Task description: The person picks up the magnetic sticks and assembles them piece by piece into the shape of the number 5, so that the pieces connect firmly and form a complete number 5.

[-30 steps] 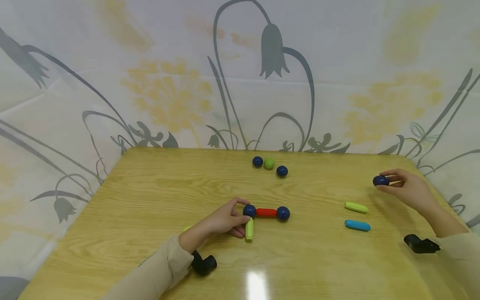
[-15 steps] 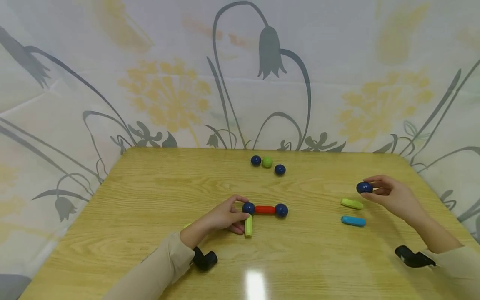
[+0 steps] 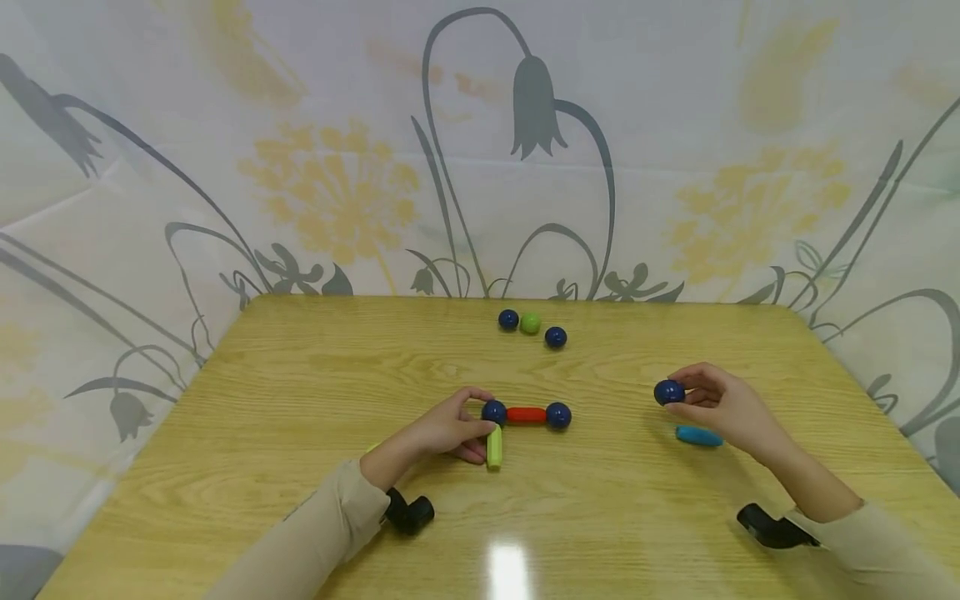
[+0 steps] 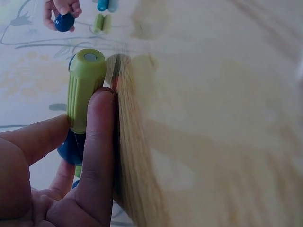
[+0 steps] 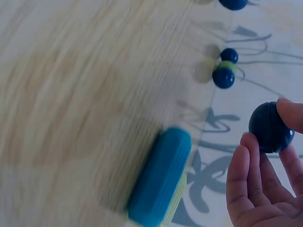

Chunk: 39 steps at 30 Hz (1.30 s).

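My left hand (image 3: 450, 429) holds a dark blue ball (image 3: 494, 412) between thumb and fingers. A red rod (image 3: 527, 415) joins that ball to another dark blue ball (image 3: 558, 416). From the held ball a yellow-green rod (image 3: 494, 448) points toward me; its end shows a small silvery disc in the left wrist view. My right hand (image 3: 731, 412) pinches a separate dark blue ball (image 3: 669, 392) above the table. Beneath it lies a blue rod (image 3: 699, 436). Behind the blue rod, a second yellow-green rod (image 5: 176, 201) shows in the right wrist view; in the head view the hand hides it.
Toward the back edge of the wooden table (image 3: 337, 367) sit two dark blue balls, one on the left (image 3: 508, 319) and one on the right (image 3: 556, 337), with a green ball (image 3: 530, 323) between. Something yellow-green peeks out behind my left wrist. A patterned cloth (image 3: 480, 167) hangs behind.
My right hand has moved left and slightly nearer with its ball, now covering the right-hand yellow-green rod in the head view. My left hand keeps its hold; the view shifted slightly.
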Motion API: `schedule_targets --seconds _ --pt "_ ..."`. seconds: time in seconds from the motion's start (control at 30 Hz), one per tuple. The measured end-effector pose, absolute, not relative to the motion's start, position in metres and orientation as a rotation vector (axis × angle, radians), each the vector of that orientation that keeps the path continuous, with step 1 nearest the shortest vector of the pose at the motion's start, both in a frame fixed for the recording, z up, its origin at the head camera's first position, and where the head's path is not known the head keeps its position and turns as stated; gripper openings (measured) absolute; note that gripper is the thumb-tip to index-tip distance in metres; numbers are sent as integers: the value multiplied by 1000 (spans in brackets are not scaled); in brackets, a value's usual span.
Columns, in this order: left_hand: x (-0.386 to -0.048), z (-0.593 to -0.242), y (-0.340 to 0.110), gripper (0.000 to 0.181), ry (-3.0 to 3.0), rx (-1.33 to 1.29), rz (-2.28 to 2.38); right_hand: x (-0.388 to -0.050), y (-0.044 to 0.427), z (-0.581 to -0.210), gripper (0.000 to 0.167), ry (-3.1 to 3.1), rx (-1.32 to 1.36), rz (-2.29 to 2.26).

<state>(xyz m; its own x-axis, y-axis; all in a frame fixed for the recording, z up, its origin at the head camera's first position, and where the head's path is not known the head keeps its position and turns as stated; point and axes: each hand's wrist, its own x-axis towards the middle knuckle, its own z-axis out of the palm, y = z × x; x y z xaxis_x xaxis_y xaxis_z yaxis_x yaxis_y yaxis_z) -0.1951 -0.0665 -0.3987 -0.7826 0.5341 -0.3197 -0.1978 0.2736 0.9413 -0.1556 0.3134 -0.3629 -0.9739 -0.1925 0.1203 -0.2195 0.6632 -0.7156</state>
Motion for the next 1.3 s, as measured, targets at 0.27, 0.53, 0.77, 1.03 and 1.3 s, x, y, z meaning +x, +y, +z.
schedule_targets --seconds 0.27,0.53,0.77,1.03,1.3 --pt "-194 -396 -65 46 1941 291 1558 -150 285 -367 35 -2744 475 1443" --pt "-195 -396 -67 46 1947 281 1558 -148 261 -367 36 -2738 551 1629" --pt "-194 -395 -67 46 1955 285 1548 -146 247 -371 36 -2777 590 1699" --pt "-195 -394 -66 44 1978 277 1529 -147 231 -375 34 -2866 706 1553" --pt "-198 -396 -65 45 1990 275 1529 -148 211 -380 30 -2891 877 1563"
